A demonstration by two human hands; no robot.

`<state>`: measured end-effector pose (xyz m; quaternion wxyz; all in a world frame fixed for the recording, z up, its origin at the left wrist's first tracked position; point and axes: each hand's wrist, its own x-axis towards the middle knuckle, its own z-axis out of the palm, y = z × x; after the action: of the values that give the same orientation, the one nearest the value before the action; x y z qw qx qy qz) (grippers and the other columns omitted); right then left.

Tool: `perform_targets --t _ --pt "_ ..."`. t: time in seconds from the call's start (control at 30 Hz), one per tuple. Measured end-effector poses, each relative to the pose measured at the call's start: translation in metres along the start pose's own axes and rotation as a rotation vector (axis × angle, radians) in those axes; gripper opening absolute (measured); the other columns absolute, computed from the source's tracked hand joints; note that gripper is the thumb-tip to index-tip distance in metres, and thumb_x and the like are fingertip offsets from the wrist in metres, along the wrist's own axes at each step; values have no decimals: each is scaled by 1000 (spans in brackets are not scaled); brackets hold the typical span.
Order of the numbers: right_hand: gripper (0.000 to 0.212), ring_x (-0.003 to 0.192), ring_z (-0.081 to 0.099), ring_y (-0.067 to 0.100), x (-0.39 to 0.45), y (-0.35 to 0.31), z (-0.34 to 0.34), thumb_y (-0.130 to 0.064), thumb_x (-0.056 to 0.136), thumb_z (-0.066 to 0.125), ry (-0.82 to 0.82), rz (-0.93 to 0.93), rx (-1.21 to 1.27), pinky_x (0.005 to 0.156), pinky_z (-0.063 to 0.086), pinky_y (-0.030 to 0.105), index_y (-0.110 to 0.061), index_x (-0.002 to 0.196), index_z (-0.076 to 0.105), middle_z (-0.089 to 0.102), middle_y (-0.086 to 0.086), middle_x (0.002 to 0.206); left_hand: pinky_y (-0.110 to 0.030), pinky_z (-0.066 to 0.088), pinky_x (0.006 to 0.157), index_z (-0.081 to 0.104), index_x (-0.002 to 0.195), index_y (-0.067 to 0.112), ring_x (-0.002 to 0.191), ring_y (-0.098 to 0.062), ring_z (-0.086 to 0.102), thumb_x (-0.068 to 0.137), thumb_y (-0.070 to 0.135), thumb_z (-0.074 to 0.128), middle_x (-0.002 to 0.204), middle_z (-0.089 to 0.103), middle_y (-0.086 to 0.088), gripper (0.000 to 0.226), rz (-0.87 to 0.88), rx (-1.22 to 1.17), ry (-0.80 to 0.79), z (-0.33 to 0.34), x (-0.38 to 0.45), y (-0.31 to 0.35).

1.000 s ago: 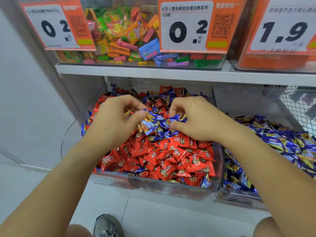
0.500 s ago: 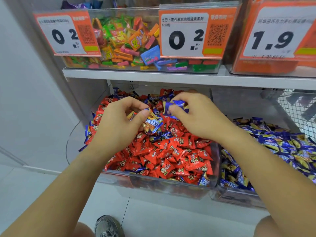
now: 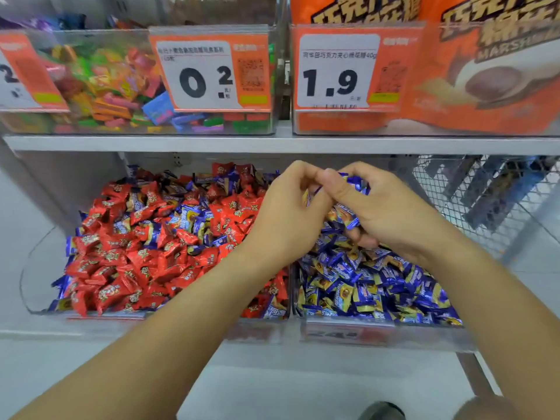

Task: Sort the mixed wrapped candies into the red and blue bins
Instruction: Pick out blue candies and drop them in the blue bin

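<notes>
Gathering blue candies (image 3: 345, 215) within curled fingers, left hand (image 3: 285, 219) and right hand (image 3: 391, 216) hover above blue bin (image 3: 378, 331), seemingly for release.

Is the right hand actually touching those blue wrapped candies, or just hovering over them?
Touching. The head view shows the right hand with its fingers curled round a bunch of blue wrapped candies, above the blue candy bin.

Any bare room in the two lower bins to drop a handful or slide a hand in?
Little. The red bin shows clear floor only at its left end, beside the red candies. The blue bin is heaped wall to wall. Both hands crowd its back, holding blue candies.
</notes>
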<state>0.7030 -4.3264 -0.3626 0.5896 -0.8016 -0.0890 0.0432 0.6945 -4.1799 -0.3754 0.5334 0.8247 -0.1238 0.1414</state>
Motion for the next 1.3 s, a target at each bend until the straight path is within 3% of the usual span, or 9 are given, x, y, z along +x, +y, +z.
perform_targets --t 0.23,0.37,0.47,0.57,0.67,0.77,0.87,1.1,1.3 --pt "29 45 49 -1 -12 38 -79 -44 90 62 36 -41 -372 49 40 9 -16 98 67 59 -12 65 -28 42 72 60 109 16 73 -5 55 100 33 50 87 61 9 22 -28 166 -393 46 21 7" --pt "58 62 55 -2 -4 40 -83 -66 92 30 100 2 -414 63 40 15 -29 98 73 65 -23 69 -49 41 101 65 114 22 106 -17 58 97 31 55 109 66 5 22 153 436 -424 42 18 6" --pt "66 84 67 9 6 37 -75 -69 92 26 65 -20 -577 85 49 36 -26 104 74 73 -8 95 -33 42 94 68 108 20 100 -14 55 95 23 55 99 63 7 19 257 433 -306 17 10 0" --pt "36 92 63 10 15 30 -51 -47 101 46 46 -157 -779 80 43 24 -22 109 72 72 -3 107 -16 30 83 68 103 21 99 -11 50 93 16 55 95 60 9 17 227 525 -167 -26 0 -16" --pt "18 78 51 -6 18 14 -6 -26 99 56 -23 -318 -758 68 33 7 -26 110 70 65 -7 103 -19 30 90 63 118 19 112 -18 50 94 24 57 111 59 5 25 92 717 -181 -72 -6 -45" --pt "17 94 55 6 13 -1 47 -21 98 57 -113 -459 -667 85 40 21 -24 110 69 61 -4 103 -32 39 103 56 132 20 121 -20 49 94 46 51 128 56 0 45 -38 870 -338 -109 -14 -69" --pt "14 102 51 13 13 -6 87 -28 97 58 -209 -526 -693 95 41 39 -27 107 67 58 -5 103 -29 45 85 66 116 24 95 -14 57 93 47 55 106 61 5 34 -100 888 -360 -135 -20 -78" --pt "29 110 53 14 55 -22 130 -36 93 63 -317 -508 -793 97 44 37 -25 120 63 57 -4 115 -28 48 86 70 111 23 95 -12 62 82 38 76 107 68 7 33 -75 815 -353 -167 -25 -84" --pt "36 81 62 1 78 -23 143 -41 87 74 -550 -294 -823 76 50 20 -25 118 69 68 -12 95 -8 38 70 69 112 28 91 -2 57 76 41 81 107 68 13 40 -122 752 -330 -191 -26 -90"
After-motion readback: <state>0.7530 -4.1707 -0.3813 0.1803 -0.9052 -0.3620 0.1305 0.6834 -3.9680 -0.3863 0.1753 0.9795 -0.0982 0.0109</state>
